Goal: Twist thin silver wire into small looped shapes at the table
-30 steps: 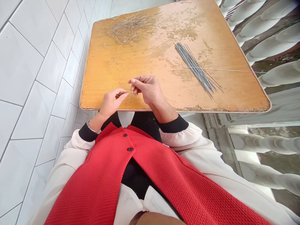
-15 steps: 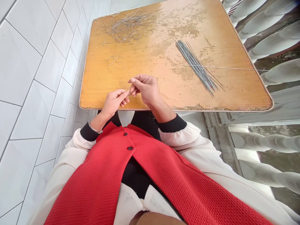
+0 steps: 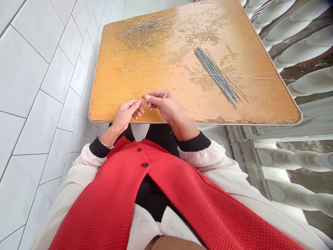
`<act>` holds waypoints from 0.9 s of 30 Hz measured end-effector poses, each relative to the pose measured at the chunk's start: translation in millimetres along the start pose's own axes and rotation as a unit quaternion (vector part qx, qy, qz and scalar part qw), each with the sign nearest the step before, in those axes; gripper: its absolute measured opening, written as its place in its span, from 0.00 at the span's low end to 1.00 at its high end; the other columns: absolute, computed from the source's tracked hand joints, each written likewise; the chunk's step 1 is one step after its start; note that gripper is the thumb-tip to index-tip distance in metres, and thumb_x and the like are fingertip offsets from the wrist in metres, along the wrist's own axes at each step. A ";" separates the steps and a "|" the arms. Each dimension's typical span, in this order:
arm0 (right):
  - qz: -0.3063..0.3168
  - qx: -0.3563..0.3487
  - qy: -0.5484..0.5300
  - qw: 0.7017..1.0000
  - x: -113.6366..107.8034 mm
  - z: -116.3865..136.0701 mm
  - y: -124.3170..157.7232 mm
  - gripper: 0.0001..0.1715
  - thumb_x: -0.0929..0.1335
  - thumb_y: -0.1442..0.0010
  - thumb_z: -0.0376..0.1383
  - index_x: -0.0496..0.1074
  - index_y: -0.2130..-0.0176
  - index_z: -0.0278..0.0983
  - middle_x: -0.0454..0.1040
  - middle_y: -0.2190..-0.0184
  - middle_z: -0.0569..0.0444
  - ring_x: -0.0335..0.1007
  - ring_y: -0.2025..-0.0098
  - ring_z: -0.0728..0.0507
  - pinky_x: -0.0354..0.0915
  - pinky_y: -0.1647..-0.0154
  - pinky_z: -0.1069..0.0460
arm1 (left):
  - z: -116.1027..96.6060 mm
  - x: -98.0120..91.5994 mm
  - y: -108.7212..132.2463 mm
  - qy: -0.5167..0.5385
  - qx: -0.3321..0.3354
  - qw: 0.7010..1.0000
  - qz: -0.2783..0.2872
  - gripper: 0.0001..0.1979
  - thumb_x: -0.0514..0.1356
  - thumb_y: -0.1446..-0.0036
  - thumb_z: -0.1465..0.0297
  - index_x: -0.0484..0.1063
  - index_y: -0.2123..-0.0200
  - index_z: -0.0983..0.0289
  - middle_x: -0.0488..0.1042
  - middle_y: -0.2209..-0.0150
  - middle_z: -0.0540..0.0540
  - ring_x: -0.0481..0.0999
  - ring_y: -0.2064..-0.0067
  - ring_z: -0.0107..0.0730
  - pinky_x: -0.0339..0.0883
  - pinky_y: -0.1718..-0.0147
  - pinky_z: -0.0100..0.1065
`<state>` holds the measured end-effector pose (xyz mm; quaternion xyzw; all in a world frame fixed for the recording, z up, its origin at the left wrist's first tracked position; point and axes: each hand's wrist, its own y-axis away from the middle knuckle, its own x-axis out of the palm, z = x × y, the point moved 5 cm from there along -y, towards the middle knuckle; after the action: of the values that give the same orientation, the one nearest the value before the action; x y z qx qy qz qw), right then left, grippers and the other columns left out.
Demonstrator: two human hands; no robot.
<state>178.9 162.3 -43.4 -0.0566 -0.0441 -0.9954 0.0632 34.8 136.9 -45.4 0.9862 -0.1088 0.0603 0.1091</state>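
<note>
Close to the table's front edge, my left hand (image 3: 127, 113) pinches a thin wire (image 3: 142, 104) between thumb and fingers. My right hand (image 3: 163, 103) touches or nearly touches it, its thumb and forefinger closed on the same wire. Most of the wire is hidden by the fingers, so its exact shape is unclear. Beyond my hands, a few bent wire pieces (image 3: 124, 73) with looped, S-like curves lie on the worn wooden table (image 3: 109, 93).
A tangled heap of curled wires (image 3: 145, 33) lies at the table's far left. On the right is a bundle of straight grey wires (image 3: 217, 76), crossed by one long wire (image 3: 255, 77) reaching past the edge. A tiled wall (image 3: 31, 83) stands left, a balustrade (image 3: 299, 57) right.
My right hand has lowered slightly and turned flatter, with its fingertips nearer the left hand's. The left hand has barely moved and keeps its pinch.
</note>
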 end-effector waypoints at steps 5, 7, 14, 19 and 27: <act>-0.016 -0.057 0.022 0.998 1.0 -0.3 6.6 0.18 0.80 0.54 0.48 0.79 0.75 0.38 0.75 0.77 0.56 0.64 0.75 0.51 0.63 0.74 0.55 | 0.8 0.8 -1.3 0.002 0.008 1.000 0.001 0.10 0.61 0.36 0.69 0.73 0.71 0.65 0.73 0.75 0.47 0.69 0.76 0.16 0.59 0.78 0.22; -0.029 -0.073 0.043 0.996 1.5 2.8 7.8 0.17 0.79 0.53 0.48 0.79 0.76 0.38 0.76 0.77 0.55 0.65 0.74 0.50 0.64 0.73 0.54 | 0.2 1.1 -2.4 0.006 0.017 1.000 0.001 0.09 0.62 0.37 0.71 0.74 0.71 0.65 0.73 0.76 0.47 0.69 0.77 0.16 0.58 0.78 0.22; -0.038 -0.018 -0.022 0.999 3.9 -0.1 8.1 0.20 0.80 0.54 0.47 0.75 0.80 0.37 0.72 0.80 0.57 0.59 0.77 0.52 0.58 0.77 0.55 | 2.5 -2.4 -5.8 0.001 0.033 0.999 -0.030 0.09 0.62 0.37 0.72 0.74 0.72 0.65 0.72 0.77 0.46 0.67 0.77 0.16 0.59 0.78 0.22; -0.022 0.011 -0.074 0.997 7.2 -9.6 6.5 0.23 0.81 0.57 0.49 0.72 0.81 0.37 0.68 0.81 0.58 0.56 0.79 0.53 0.55 0.77 0.55 | 6.1 1.2 -5.1 -0.001 0.025 1.000 -0.011 0.09 0.63 0.38 0.70 0.75 0.71 0.64 0.73 0.76 0.46 0.69 0.76 0.16 0.61 0.77 0.22; -0.040 -0.021 -0.076 0.996 7.8 -7.8 7.7 0.22 0.81 0.59 0.51 0.77 0.76 0.38 0.71 0.79 0.58 0.58 0.77 0.53 0.57 0.74 0.54 | 6.4 1.3 -5.3 0.023 0.035 0.999 -0.010 0.09 0.63 0.38 0.69 0.74 0.70 0.65 0.75 0.74 0.47 0.71 0.75 0.17 0.64 0.74 0.22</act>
<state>171.4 153.0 -49.5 -0.1318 -0.0298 -0.9907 0.0186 37.9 140.2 -52.5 0.9889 -0.0940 0.0854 0.0776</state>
